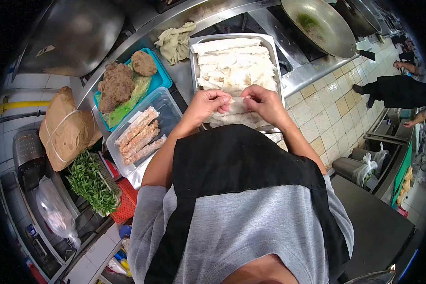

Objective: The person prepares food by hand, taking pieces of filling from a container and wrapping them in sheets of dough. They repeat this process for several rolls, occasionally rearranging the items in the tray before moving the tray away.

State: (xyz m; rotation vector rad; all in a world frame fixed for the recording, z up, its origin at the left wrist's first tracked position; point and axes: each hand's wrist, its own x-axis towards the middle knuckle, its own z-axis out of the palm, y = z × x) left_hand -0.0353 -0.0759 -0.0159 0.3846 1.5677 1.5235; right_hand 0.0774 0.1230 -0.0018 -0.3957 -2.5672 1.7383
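Note:
A metal tray (192,64) in front of me is filled with white, flaky food (236,71), laid in rolls or strips with loose shreds on top. My left hand (206,105) is over its near part, thumb and fingertips closed on a small pale piece (231,100). Close by on the right, my right hand (266,105) is also pinched, its fingertips a little apart from the left ones. Whatever lies between the right fingertips is too small to make out. Pale rolls show below both hands.
Left of the tray are a clear container (162,110) with several coated rolls, a teal tray (162,75) holding brown lumps, and a crumpled cloth (175,42). Leafy greens (92,182) and a paper bag (64,128) sit farther left. A large pan (333,31) stands back right; another person (402,90) is at far right.

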